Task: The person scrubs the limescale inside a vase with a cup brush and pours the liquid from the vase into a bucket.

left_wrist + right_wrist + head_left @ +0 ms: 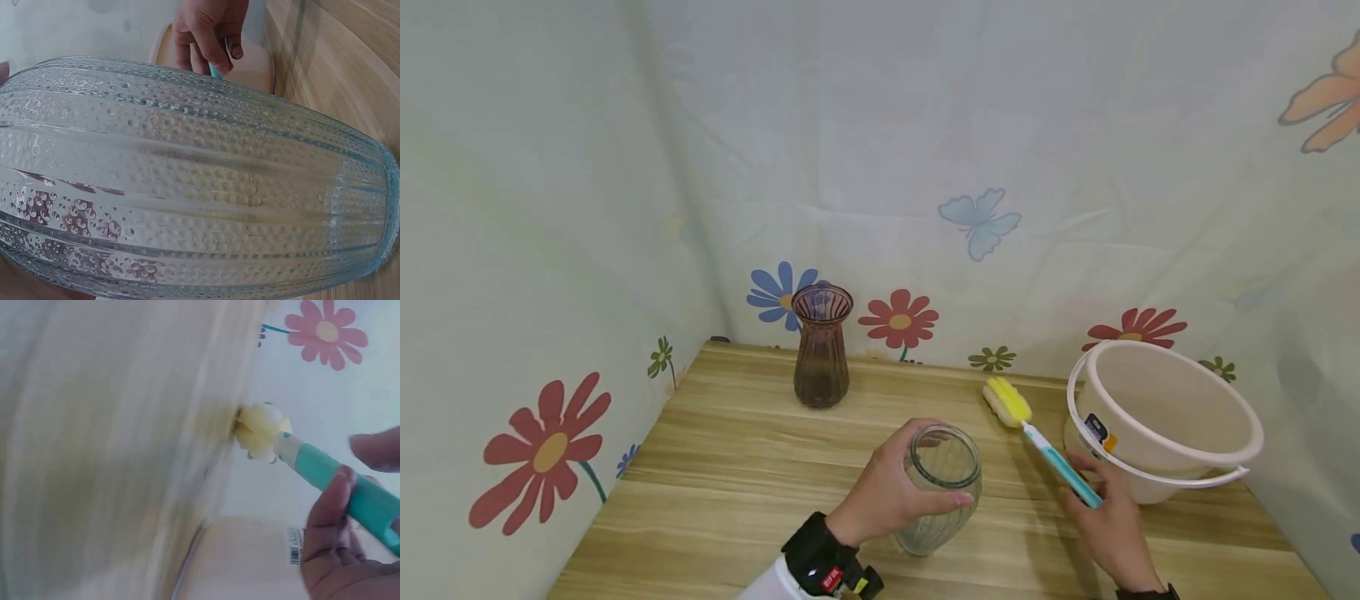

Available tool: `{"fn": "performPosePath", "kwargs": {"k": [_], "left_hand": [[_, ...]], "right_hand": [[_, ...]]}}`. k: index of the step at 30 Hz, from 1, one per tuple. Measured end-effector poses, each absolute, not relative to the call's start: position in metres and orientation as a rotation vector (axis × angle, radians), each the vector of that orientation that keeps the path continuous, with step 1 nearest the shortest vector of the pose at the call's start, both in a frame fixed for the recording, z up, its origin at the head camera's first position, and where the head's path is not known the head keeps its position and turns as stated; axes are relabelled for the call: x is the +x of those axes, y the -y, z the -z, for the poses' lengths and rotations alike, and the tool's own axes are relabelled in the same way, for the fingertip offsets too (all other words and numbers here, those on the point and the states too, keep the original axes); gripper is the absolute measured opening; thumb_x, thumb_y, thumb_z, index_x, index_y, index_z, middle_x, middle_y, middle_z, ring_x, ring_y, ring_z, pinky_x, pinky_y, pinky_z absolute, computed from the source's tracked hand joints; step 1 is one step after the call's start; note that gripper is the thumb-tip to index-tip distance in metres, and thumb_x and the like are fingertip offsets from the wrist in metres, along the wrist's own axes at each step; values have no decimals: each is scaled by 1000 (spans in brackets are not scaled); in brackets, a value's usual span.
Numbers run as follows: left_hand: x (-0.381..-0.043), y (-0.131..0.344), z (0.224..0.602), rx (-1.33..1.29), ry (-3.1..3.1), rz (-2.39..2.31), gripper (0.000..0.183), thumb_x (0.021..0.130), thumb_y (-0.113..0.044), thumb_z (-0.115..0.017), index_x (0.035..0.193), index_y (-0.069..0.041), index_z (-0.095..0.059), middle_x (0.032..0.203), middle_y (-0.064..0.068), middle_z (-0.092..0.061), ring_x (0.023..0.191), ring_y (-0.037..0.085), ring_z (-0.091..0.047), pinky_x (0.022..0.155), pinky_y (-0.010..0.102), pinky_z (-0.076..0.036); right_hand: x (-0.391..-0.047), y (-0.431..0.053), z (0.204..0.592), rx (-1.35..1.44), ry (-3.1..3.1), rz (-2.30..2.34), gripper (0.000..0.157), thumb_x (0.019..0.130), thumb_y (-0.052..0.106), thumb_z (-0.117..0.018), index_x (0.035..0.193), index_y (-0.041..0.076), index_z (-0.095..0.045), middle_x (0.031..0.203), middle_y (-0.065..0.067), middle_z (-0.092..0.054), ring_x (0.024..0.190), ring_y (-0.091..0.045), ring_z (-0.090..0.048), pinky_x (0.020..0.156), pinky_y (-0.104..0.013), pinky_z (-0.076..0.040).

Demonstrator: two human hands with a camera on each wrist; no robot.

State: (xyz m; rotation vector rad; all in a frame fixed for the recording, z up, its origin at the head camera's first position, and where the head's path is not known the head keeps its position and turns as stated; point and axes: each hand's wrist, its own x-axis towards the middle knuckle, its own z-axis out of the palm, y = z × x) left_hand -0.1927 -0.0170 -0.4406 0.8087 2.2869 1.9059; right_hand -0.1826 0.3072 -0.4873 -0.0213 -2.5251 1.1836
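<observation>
My left hand (pixel 883 492) grips a clear ribbed glass vase (pixel 936 521) round its upper part, thumb on the near side. In the left wrist view the vase's dimpled wall (pixel 206 181) fills most of the picture, its base by the wood. To the right, my right hand (pixel 1108 521) holds a bottle brush by its teal handle (pixel 1067 471), with fingers curled under it. The brush's yellow and cream sponge head (pixel 1009 402) points away toward the back. Whether the sponge touches the table, I cannot tell.
A purple glass vase (pixel 822 358) stands upright at the back left of the wooden table (pixel 722 467). At the right, beside my right hand, is a pale pink bucket (pixel 1172 417) with its handle lowered. Flower-printed curtain (pixel 850 167) encloses the table's back and sides.
</observation>
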Motion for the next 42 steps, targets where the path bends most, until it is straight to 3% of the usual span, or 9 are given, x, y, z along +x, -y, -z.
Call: {"fn": "performPosePath", "kwargs": {"k": [4, 6, 8, 12, 19, 25, 29, 36, 42], "left_hand": [[-193, 17, 442, 812, -2287, -1907, 70, 83, -36, -88, 141, -37, -50, 138, 1, -64, 126, 21, -61, 105, 40, -52], [-194, 17, 442, 815, -2288, -1909, 70, 83, -35, -88, 141, -37, -50, 138, 1, -64, 126, 20, -61, 105, 40, -51], [-194, 17, 443, 816, -2284, -1912, 70, 83, -35, -88, 141, -37, -50, 138, 1, -64, 126, 20, -61, 105, 41, -51], [-195, 17, 445, 821, -2277, -1916, 69, 83, -35, -88, 141, -37, -51, 138, 0, -64, 126, 21, -61, 105, 43, -52], [-195, 17, 447, 838, -2294, -1917, 70, 82, -33, -89, 140, -36, -51, 137, 1, -64, 125, 21, -62, 105, 44, -52], [-195, 17, 446, 840, -2294, -1918, 69, 82, -33, -89, 140, -36, -51, 136, -1, -65, 125, 21, -62, 106, 45, -51], [-196, 16, 447, 840, -2298, -1918, 70, 82, -34, -89, 140, -36, -51, 136, -1, -65, 125, 21, -62, 106, 44, -52], [-197, 17, 447, 848, -2296, -1919, 70, 81, -34, -89, 140, -37, -52, 136, -1, -65, 125, 21, -62, 105, 43, -52], [-198, 17, 448, 871, -2273, -1934, 69, 82, -32, -89, 140, -35, -52, 136, 0, -64, 126, 21, -62, 105, 43, -52]], "right_hand": [[-185, -302, 481, -104, 2425, -1293, 43, 92, 1, -75, 133, 7, -64, 99, 18, -64, 72, 2, -56, 59, -20, -47], [-186, -300, 478, -146, 2367, -1351, 39, 94, 4, -74, 132, 6, -65, 99, 25, -65, 77, 5, -60, 64, -16, -49], [-187, -297, 476, -185, 2300, -1428, 36, 96, 6, -73, 131, 5, -65, 93, 23, -68, 79, 5, -64, 68, -12, -50], [-189, -293, 470, -214, 2146, -1648, 38, 97, 8, -72, 132, -2, -63, 98, 20, -73, 89, 6, -70, 78, -8, -53], [-192, -286, 464, -140, 1943, -1848, 36, 99, 4, -68, 132, -8, -61, 109, 7, -76, 98, -4, -75, 87, -15, -57], [-200, -281, 464, -82, 2015, -1693, 33, 102, 4, -62, 134, -5, -61, 123, 6, -68, 101, -4, -69, 86, -13, -55], [-205, -280, 464, -13, 2118, -1548, 36, 107, 9, -55, 142, 3, -57, 131, 14, -60, 108, -2, -63, 85, -10, -52], [-211, -273, 460, 19, 2175, -1448, 29, 109, 14, -53, 135, 5, -63, 123, 16, -53, 110, -1, -48, 84, -9, -44], [-217, -269, 457, -40, 2134, -1540, 31, 112, 20, -46, 133, 2, -59, 117, 7, -57, 106, -6, -53, 86, -10, -45]]}}
